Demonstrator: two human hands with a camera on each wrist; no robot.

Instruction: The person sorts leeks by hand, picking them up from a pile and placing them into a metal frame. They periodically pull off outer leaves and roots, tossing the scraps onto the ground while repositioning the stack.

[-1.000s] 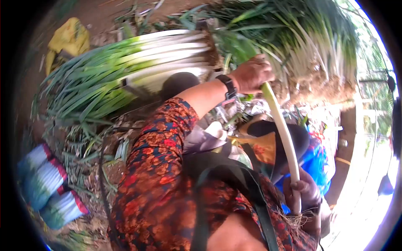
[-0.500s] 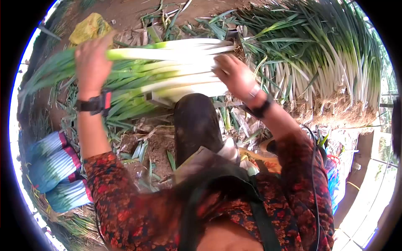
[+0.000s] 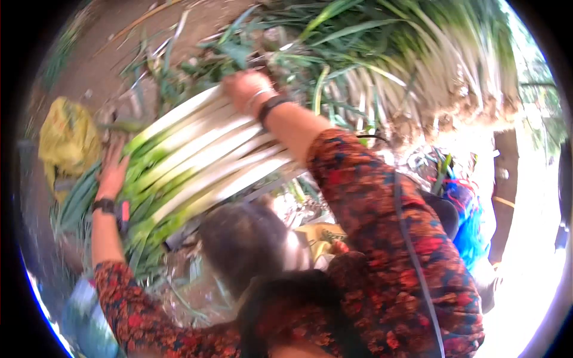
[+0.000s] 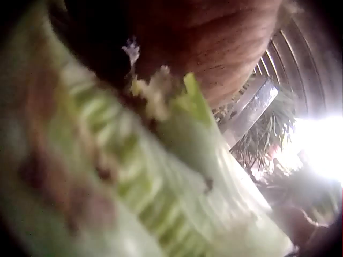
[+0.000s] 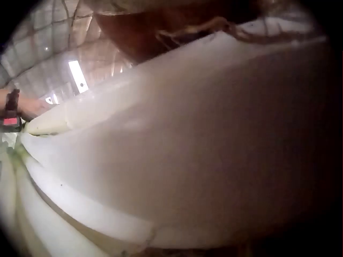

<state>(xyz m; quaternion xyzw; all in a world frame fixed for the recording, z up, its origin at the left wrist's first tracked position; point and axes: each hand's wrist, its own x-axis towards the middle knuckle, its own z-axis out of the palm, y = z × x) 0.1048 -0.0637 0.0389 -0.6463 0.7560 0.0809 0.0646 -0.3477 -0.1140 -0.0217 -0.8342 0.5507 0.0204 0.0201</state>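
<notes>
A row of leeks [image 3: 206, 146] lies side by side across a low metal rack, white stems to the right and green leaves to the left. My left hand [image 3: 112, 170] rests on the leaf side at the far left, its fingers stretched out. In the left wrist view the palm is close over a pale green leek [image 4: 198, 150]. At the root end of the farthest leek [image 3: 179, 116] is my right hand [image 3: 246, 89], blurred, its fingertips hidden. White stems [image 5: 107, 193] fill the right wrist view beneath that hand, with a thin root strand at the palm.
Many more leeks [image 3: 441, 65] stand leaning in a heap at the back right, roots down. A yellow bag [image 3: 68, 134] lies at the left. My knee [image 3: 242, 244] is just in front of the rack, and a blue bag [image 3: 468, 221] is at the right.
A second ago my right hand held a leek's root end near my body. The leek was then swung left across the rack, and now both hands are down at the row's far side.
</notes>
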